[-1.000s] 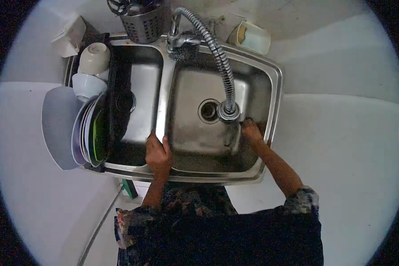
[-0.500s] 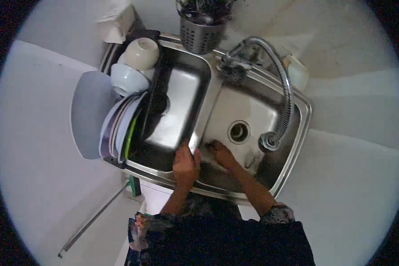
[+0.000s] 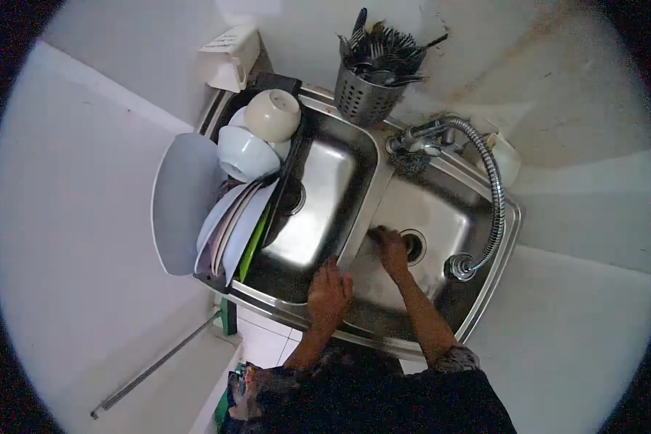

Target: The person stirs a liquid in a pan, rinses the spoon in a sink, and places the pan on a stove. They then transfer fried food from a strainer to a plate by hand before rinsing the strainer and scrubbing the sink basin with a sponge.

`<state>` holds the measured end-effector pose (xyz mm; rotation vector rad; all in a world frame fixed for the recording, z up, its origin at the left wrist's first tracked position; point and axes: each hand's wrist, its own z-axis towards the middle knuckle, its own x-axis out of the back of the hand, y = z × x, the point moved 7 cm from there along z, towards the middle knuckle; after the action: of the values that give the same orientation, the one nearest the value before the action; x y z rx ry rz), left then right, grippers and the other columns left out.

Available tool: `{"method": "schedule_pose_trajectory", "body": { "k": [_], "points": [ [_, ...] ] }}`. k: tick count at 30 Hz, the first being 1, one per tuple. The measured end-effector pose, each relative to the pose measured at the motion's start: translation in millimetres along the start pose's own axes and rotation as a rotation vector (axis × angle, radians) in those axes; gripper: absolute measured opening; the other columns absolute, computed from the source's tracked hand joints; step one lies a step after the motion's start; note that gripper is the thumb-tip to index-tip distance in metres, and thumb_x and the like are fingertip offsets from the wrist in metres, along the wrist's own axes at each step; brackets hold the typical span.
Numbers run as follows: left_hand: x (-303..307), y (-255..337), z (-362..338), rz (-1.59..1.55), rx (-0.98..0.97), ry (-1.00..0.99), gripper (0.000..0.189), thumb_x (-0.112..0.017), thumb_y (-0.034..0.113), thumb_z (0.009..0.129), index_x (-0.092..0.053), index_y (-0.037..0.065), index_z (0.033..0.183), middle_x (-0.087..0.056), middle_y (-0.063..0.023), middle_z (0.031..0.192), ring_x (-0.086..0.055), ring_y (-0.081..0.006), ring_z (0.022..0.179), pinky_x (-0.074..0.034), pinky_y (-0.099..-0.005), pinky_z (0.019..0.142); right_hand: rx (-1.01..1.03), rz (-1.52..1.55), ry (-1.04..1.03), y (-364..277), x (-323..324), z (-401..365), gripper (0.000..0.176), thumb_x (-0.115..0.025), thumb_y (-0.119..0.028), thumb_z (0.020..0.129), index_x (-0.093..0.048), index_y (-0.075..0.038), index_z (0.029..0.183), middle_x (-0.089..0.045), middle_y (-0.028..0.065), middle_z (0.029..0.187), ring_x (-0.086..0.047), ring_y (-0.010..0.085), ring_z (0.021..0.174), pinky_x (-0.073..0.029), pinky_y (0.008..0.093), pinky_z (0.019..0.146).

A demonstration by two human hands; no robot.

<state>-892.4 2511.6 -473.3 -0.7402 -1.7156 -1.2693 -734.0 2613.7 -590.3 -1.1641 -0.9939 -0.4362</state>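
My left hand (image 3: 330,295) lies flat at the front of the steel divider (image 3: 360,242) between the two sink basins. Its fingers are stretched out, thumb apart, holding nothing. Inside the right basin (image 3: 434,202), my right hand (image 3: 393,254) is closed and pressed to the wall beside the divider. Something small and dark (image 3: 377,231) shows at its fingertips, too blurred to name. Just right of that hand is the drain (image 3: 414,246). A flexible metal faucet hose (image 3: 496,188) arches over this basin, its spray head (image 3: 461,267) hanging at the right.
A dish rack at the left holds plates (image 3: 231,231), a white bowl (image 3: 247,153) and a cream bowl (image 3: 272,116). Behind the sink stand a perforated cutlery holder (image 3: 367,95) and a white container (image 3: 228,58). A dark scrubber (image 3: 412,163) lies below the faucet (image 3: 419,141).
The view has shifted, so the sink sits lower and further right. My right hand has moved up along the basin wall, away from the front edge. My left hand stays near the divider's front.
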Motion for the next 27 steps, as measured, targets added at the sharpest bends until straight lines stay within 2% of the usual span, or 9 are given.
{"method": "schedule_pose_trajectory", "body": {
  "k": [4,7,12,13,15,18,19,21,27],
  "points": [
    [1.2,-2.2,-0.1,-0.021,-0.007,0.063,0.047,-0.047,0.032,0.09,-0.046,-0.004,0.121,-0.056,-0.0239,0.109,-0.058,-0.0356,0.093,-0.049,-0.0417,0.078,-0.229,0.243,0.41,-49.1,86.7,-5.7,0.024,-0.055,-0.002,0.078,-0.058,-0.002,0.101,-0.053,0.0169,0.094,-0.052,0.0345,0.089,-0.042,0.0394,0.08],
    [0.1,-4.3,4.1,-0.066,0.028,-0.017,0.048,-0.047,0.032,0.09,-0.045,-0.004,0.122,-0.056,-0.0243,0.109,-0.058,-0.0355,0.092,-0.049,-0.0418,0.078,-0.198,0.193,0.414,-96.4,112.9,10.2,0.022,-0.053,-0.003,0.08,-0.058,-0.002,0.101,-0.053,0.0168,0.095,-0.052,0.0339,0.09,-0.042,0.0382,0.08],
    [10.9,-3.7,6.2,-0.148,0.018,-0.096,0.05,-0.045,0.033,0.09,-0.042,-0.004,0.125,-0.055,-0.0244,0.11,-0.057,-0.0359,0.092,-0.049,-0.0421,0.078,0.166,-0.265,0.02,-156.8,52.5,166.1,0.026,-0.054,-0.009,0.079,-0.055,-0.001,0.104,-0.055,0.0198,0.1,-0.054,0.0365,0.096,-0.045,0.045,0.081],
    [1.1,-8.5,0.9,-0.144,0.016,-0.087,0.05,-0.045,0.033,0.09,-0.042,-0.004,0.125,-0.055,-0.0244,0.11,-0.057,-0.0359,0.092,-0.049,-0.0421,0.078,0.172,-0.262,0.027,-153.5,41.8,191.5,0.026,-0.054,-0.009,0.079,-0.055,-0.001,0.104,-0.055,0.0198,0.1,-0.054,0.0365,0.096,-0.045,0.045,0.081],
    [-16.5,-9.9,-12.0,-0.008,-0.12,0.072,0.051,-0.046,0.033,0.09,-0.041,-0.004,0.125,-0.054,-0.0237,0.107,-0.057,-0.0357,0.089,-0.05,-0.0426,0.075,-0.061,-0.362,-0.457,-104.0,-32.5,218.0,0.029,-0.053,-0.013,0.081,-0.052,-0.002,0.107,-0.053,0.0214,0.108,-0.051,0.0382,0.105,-0.046,0.0452,0.082],
    [1.1,-9.6,2.3,-0.152,-0.007,-0.02,0.051,-0.048,0.033,0.089,-0.042,-0.003,0.124,-0.055,-0.023,0.107,-0.057,-0.0352,0.09,-0.05,-0.0434,0.073,-0.293,-0.128,-0.212,42.5,-150.1,226.8,0.037,-0.054,-0.021,0.082,-0.05,-0.001,0.113,-0.05,0.0246,0.113,-0.049,0.0395,0.109,-0.043,0.0471,0.088],
    [14.4,-6.2,7.9,-0.151,0.002,-0.028,0.051,-0.048,0.033,0.089,-0.042,-0.003,0.124,-0.055,-0.023,0.107,-0.057,-0.0352,0.09,-0.05,-0.0434,0.073,-0.314,-0.124,-0.177,25.0,-153.8,216.8,0.036,-0.054,-0.022,0.082,-0.051,-0.002,0.112,-0.051,0.0244,0.113,-0.05,0.0392,0.108,-0.043,0.0473,0.088],
    [4.2,-13.3,8.1,-0.316,0.264,-0.497,0.052,-0.049,0.033,0.088,-0.041,-0.002,0.126,-0.055,-0.0225,0.108,-0.058,-0.0351,0.09,-0.051,-0.0424,0.072,-0.212,-0.107,-0.219,-34.4,-166.3,195.9,0.036,-0.054,-0.023,0.082,-0.053,-0.002,0.111,-0.052,0.0241,0.111,-0.051,0.0388,0.107,-0.043,0.0478,0.089],
    [14.4,-12.1,6.2,-0.173,0.029,0.004,0.048,-0.05,0.032,0.088,-0.047,-0.002,0.122,-0.057,-0.0223,0.107,-0.061,-0.033,0.086,-0.053,-0.0384,0.071,0.031,-0.319,-0.558,-76.0,-149.9,219.6,0.036,-0.055,-0.027,0.081,-0.059,-0.004,0.108,-0.056,0.0231,0.107,-0.055,0.0373,0.102,-0.041,0.0493,0.091]
  ]
}}
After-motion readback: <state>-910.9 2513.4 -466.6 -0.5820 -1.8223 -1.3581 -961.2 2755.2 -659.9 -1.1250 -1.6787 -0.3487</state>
